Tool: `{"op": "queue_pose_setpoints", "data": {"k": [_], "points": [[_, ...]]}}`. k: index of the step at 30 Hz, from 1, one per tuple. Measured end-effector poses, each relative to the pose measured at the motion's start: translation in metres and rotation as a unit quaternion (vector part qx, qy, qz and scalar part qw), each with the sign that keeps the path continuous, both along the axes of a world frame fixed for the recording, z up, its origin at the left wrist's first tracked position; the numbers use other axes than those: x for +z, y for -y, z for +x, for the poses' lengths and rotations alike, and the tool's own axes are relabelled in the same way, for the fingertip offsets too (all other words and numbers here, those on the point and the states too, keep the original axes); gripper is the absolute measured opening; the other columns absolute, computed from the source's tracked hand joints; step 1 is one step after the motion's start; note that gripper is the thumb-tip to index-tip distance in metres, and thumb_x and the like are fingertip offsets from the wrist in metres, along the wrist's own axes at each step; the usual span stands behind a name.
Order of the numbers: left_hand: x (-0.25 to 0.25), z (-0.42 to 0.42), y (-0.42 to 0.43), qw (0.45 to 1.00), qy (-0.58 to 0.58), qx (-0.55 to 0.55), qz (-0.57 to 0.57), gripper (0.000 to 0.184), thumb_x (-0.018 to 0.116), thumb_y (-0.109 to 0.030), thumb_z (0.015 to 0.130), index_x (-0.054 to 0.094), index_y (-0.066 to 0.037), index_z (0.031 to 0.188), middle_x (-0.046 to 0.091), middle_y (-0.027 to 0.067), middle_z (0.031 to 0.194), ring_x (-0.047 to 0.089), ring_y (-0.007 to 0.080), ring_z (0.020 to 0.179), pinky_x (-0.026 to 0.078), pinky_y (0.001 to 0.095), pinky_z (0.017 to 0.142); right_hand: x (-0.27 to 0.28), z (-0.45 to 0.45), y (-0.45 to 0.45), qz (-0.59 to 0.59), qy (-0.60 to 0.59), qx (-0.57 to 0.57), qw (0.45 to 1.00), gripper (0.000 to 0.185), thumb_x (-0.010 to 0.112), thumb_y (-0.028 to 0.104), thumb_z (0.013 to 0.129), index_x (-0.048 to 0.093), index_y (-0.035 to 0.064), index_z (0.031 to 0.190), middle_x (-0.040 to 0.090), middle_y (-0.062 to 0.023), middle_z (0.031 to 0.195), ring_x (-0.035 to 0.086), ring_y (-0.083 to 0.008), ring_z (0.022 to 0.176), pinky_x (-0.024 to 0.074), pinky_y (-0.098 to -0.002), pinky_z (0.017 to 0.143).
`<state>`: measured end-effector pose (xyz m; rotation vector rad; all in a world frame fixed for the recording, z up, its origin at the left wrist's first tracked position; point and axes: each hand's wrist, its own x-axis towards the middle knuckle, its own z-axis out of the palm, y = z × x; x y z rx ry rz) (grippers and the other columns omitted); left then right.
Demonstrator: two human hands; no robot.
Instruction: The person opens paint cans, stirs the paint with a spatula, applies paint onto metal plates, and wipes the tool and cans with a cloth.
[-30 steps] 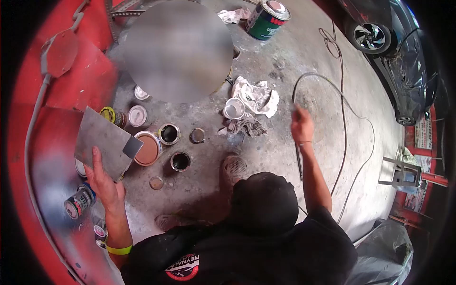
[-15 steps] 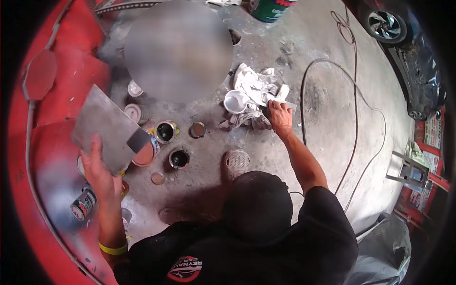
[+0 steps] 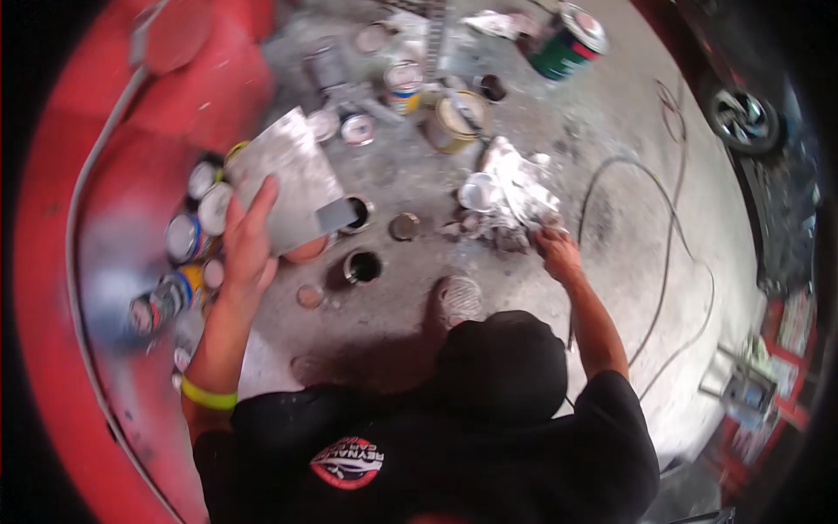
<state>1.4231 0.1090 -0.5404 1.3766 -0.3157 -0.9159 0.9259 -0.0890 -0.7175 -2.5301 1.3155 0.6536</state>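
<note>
My left hand (image 3: pixel 249 244) grips a flat grey plate (image 3: pixel 292 175) by its lower left edge, thumb on top. The plate has a darker grey square at its lower right corner, which partly covers an open can (image 3: pixel 360 214). My right hand (image 3: pixel 557 249) is closed at the lower right edge of a crumpled white rag (image 3: pixel 519 179) on the floor, fingertips on the cloth. Whether anything else is in those fingers is hidden. Next to the rag's left side rests a white cup (image 3: pixel 476 192).
Another open can with dark contents (image 3: pixel 362 266) stands between my arms. Several cans crowd the red surface (image 3: pixel 105 218) at left. Farther off are a tan can (image 3: pixel 449 127) and a green bucket (image 3: pixel 567 48). A hose (image 3: pixel 672 210) loops at right, near a car wheel (image 3: pixel 745 120).
The whole view has shifted, so floor items appear farther right. The plate now overlaps an open can. My right hand sits lower against the rag; a thin flat piece beside its fingers no longer shows.
</note>
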Motion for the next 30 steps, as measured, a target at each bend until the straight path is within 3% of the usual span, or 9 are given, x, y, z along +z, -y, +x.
{"op": "queue_pose_setpoints", "data": {"k": [5, 8, 13, 16, 19, 22, 24, 28, 30], "points": [[0.011, 0.014, -0.006, 0.996, 0.005, 0.073, -0.044, 0.046, 0.058, -0.024, 0.099, 0.045, -0.006, 0.139, 0.055, 0.0060, 0.133, 0.054, 0.0180, 0.121, 0.044, 0.0342, 0.102, 0.004, -0.003, -0.020, 0.052, -0.019, -0.012, 0.998, 0.082, 0.073, 0.018, 0.079, 0.032, 0.0122, 0.149, 0.034, -0.0099, 0.154, 0.044, -0.0408, 0.130, 0.0428, -0.0470, 0.104], [0.015, 0.032, -0.017, 0.994, 0.010, 0.111, -0.021, 0.044, 0.057, -0.024, 0.099, 0.046, -0.005, 0.137, 0.056, 0.0059, 0.131, 0.056, 0.0176, 0.118, 0.044, 0.0338, 0.101, -0.005, -0.003, -0.029, -0.016, -0.040, -0.056, 0.998, 0.065, 0.066, 0.016, 0.084, 0.042, 0.0096, 0.144, 0.038, -0.0132, 0.151, 0.045, -0.0372, 0.130, 0.0442, -0.0449, 0.103], [0.016, 0.057, -0.038, 0.999, -0.013, 0.046, -0.005, 0.041, 0.057, -0.023, 0.099, 0.050, -0.004, 0.135, 0.058, 0.0043, 0.129, 0.055, 0.0146, 0.115, 0.043, 0.0299, 0.099, 0.035, 0.064, -0.022, -0.148, 0.232, -0.069, 0.959, 0.024, 0.065, 0.018, 0.086, 0.068, 0.0047, 0.106, 0.066, -0.0160, 0.105, 0.062, -0.0344, 0.100, 0.0514, -0.0433, 0.082], [-0.001, 0.072, -0.041, 1.000, -0.020, 0.004, -0.010, 0.043, 0.059, -0.020, 0.097, 0.052, -0.003, 0.135, 0.058, 0.0047, 0.130, 0.054, 0.0145, 0.117, 0.042, 0.0291, 0.099, 0.058, 0.123, -0.021, -0.090, 0.348, -0.111, 0.926, 0.019, 0.066, 0.015, 0.086, 0.070, 0.0053, 0.103, 0.068, -0.0142, 0.095, 0.069, -0.0305, 0.078, 0.0543, -0.0402, 0.071], [-0.015, 0.071, -0.049, 0.999, 0.023, -0.037, 0.029, 0.046, 0.060, -0.018, 0.095, 0.049, -0.002, 0.137, 0.058, 0.0054, 0.130, 0.053, 0.0147, 0.118, 0.042, 0.0287, 0.100, 0.077, 0.172, -0.008, -0.112, 0.420, -0.068, 0.898, 0.015, 0.066, 0.016, 0.087, 0.071, 0.0061, 0.097, 0.069, -0.0146, 0.088, 0.068, -0.0299, 0.075, 0.0534, -0.0394, 0.067], [-0.036, 0.066, -0.064, 0.967, 0.201, -0.070, 0.141, 0.041, 0.059, -0.016, 0.095, 0.051, -0.001, 0.132, 0.060, 0.0069, 0.126, 0.056, 0.0154, 0.116, 0.042, 0.0305, 0.101, 0.106, 0.207, 0.016, -0.129, 0.426, -0.063, 0.893, 0.017, 0.064, 0.020, 0.090, 0.071, 0.0062, 0.096, 0.069, -0.0155, 0.087, 0.067, -0.0322, 0.071, 0.0524, -0.0401, 0.065], [-0.035, 0.063, -0.075, 0.945, 0.073, -0.286, 0.138, 0.045, 0.058, -0.019, 0.096, 0.048, -0.002, 0.136, 0.060, 0.0058, 0.123, 0.053, 0.0123, 0.115, 0.041, 0.0276, 0.099, 0.098, 0.214, 0.042, -0.153, 0.423, -0.052, 0.892, 0.020, 0.062, 0.024, 0.091, 0.071, 0.0059, 0.095, 0.069, -0.0163, 0.087, 0.066, -0.0327, 0.070, 0.0522, -0.0405, 0.065], [-0.063, 0.054, -0.090, 0.902, 0.023, -0.392, 0.179, 0.037, 0.054, -0.019, 0.100, 0.050, -0.001, 0.131, 0.062, 0.0030, 0.118, 0.056, 0.0114, 0.110, 0.043, 0.0283, 0.097, 0.084, 0.223, 0.069, -0.166, 0.366, -0.078, 0.913, 0.026, 0.062, 0.031, 0.090, 0.071, 0.0066, 0.095, 0.068, -0.0193, 0.091, 0.067, -0.0385, 0.077, 0.0523, -0.0467, 0.070], [-0.062, 0.049, -0.088, 0.805, 0.095, -0.535, 0.241, 0.036, 0.052, -0.024, 0.102, 0.051, -0.002, 0.130, 0.062, 0.0012, 0.114, 0.056, 0.0094, 0.107, 0.044, 0.0273, 0.094, 0.074, 0.224, 0.073, -0.157, 0.357, -0.067, 0.918, 0.030, 0.063, 0.035, 0.089, 0.069, 0.0075, 0.100, 0.068, -0.0206, 0.092, 0.066, -0.0420, 0.082, 0.0519, -0.0495, 0.072]]}}
